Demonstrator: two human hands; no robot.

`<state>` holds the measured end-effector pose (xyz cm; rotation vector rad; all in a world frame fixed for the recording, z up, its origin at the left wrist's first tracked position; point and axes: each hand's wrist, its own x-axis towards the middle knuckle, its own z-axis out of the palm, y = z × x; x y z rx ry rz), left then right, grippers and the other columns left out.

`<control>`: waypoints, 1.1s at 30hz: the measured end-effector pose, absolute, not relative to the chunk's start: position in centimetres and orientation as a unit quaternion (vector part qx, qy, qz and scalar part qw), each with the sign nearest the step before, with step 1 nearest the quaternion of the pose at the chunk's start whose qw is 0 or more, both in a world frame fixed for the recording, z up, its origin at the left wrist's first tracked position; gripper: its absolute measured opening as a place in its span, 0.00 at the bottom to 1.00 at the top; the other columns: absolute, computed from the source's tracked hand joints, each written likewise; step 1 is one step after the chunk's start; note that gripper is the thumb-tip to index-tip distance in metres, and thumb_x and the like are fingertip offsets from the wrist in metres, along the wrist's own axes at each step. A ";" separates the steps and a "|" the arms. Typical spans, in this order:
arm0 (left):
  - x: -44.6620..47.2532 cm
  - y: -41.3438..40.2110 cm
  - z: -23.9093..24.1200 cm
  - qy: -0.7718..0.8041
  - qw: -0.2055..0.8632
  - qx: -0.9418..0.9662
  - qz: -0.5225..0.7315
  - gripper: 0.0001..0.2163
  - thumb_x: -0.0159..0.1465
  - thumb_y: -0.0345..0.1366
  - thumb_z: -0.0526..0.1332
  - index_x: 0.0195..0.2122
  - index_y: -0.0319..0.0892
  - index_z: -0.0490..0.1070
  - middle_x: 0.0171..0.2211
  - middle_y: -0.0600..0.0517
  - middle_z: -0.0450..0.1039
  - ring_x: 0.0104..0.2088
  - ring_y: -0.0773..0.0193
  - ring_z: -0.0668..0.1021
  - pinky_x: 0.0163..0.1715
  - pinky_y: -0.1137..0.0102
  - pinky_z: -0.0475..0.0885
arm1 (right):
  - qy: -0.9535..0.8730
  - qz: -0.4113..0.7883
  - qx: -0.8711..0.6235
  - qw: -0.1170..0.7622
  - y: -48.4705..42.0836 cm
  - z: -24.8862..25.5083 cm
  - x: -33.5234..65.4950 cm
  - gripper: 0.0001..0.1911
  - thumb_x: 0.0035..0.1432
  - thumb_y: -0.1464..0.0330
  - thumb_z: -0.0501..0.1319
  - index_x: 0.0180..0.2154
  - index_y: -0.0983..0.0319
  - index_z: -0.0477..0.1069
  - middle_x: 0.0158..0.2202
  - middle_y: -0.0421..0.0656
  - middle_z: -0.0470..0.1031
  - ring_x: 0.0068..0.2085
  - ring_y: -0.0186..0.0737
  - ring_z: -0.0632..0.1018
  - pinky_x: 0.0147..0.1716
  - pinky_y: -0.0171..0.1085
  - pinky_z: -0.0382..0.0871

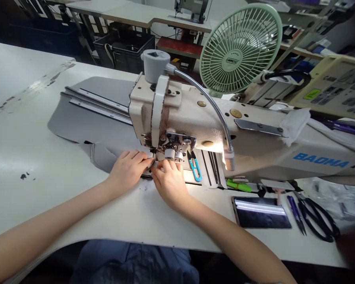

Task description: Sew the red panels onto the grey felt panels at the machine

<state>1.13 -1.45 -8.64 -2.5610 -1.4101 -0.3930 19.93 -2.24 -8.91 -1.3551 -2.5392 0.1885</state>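
Both my hands meet under the head of a cream sewing machine [195, 118]. My left hand [127, 169] rests on grey fabric [85, 114], its fingers bent and pressed toward the presser foot [152, 157]. My right hand [168, 179] sits just right of it, fingers curled and pinched at the fabric edge below the needle. What the fingertips pinch is too small to make out. The grey fabric spreads back and left behind the machine, with black and white strips [100, 103] lying on it.
Blue thread snips [195, 167] lie on the machine bed. A phone [262, 213], large black scissors [318, 219] and a green marker [239, 185] lie on the white table [32, 157] to the right. A green fan [239, 47] stands behind the machine.
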 end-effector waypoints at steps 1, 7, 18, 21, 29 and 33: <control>1.2 -1.3 -8.7 -0.477 0.102 -0.863 -0.131 0.13 0.68 0.27 0.52 0.43 0.43 0.76 0.35 0.48 0.75 0.36 0.56 0.73 0.34 0.61 0.64 | -0.872 0.068 -0.469 0.125 -2.0 -8.8 19.9 0.09 0.67 0.66 0.57 0.43 0.57 0.76 0.43 0.46 0.74 0.43 0.45 0.70 0.43 0.44 0.58; 1.2 -0.8 -9.0 -0.463 0.077 -0.868 -0.162 0.14 0.65 0.23 0.53 0.47 0.37 0.74 0.36 0.45 0.75 0.39 0.55 0.74 0.38 0.61 0.68 | -0.862 0.067 -0.491 0.105 -1.3 -9.1 19.8 0.13 0.68 0.64 0.56 0.52 0.55 0.72 0.46 0.46 0.74 0.43 0.47 0.71 0.43 0.45 0.58; 0.0 -0.1 -9.8 -0.439 0.044 -0.861 -0.255 0.14 0.68 0.24 0.52 0.47 0.42 0.74 0.43 0.49 0.79 0.46 0.61 0.77 0.47 0.63 0.68 | -0.852 0.098 -0.475 0.197 -1.1 -9.6 20.3 0.14 0.67 0.72 0.55 0.49 0.55 0.75 0.49 0.43 0.78 0.44 0.41 0.75 0.44 0.43 0.57; -0.1 0.1 -10.2 -0.444 0.033 -0.865 -0.230 0.15 0.69 0.25 0.51 0.49 0.43 0.74 0.48 0.49 0.78 0.50 0.60 0.76 0.51 0.62 0.66 | -0.851 0.104 -0.468 0.217 -1.1 -9.4 20.4 0.14 0.66 0.74 0.55 0.46 0.55 0.76 0.49 0.41 0.79 0.46 0.40 0.75 0.44 0.42 0.56; 0.0 0.1 -9.4 -0.460 0.022 -0.871 -0.171 0.16 0.71 0.26 0.47 0.49 0.42 0.71 0.53 0.51 0.75 0.53 0.61 0.73 0.53 0.61 0.62 | -0.845 0.123 -0.462 0.239 -1.3 -8.9 20.2 0.15 0.65 0.75 0.55 0.45 0.54 0.77 0.48 0.39 0.79 0.47 0.41 0.74 0.45 0.42 0.56; 0.0 0.1 -9.0 -0.455 0.028 -0.872 -0.181 0.15 0.71 0.25 0.47 0.47 0.42 0.72 0.47 0.51 0.78 0.47 0.62 0.75 0.50 0.62 0.63 | -0.850 0.119 -0.456 0.236 -1.3 -8.7 20.2 0.15 0.66 0.74 0.54 0.45 0.55 0.77 0.48 0.40 0.78 0.46 0.41 0.75 0.46 0.43 0.58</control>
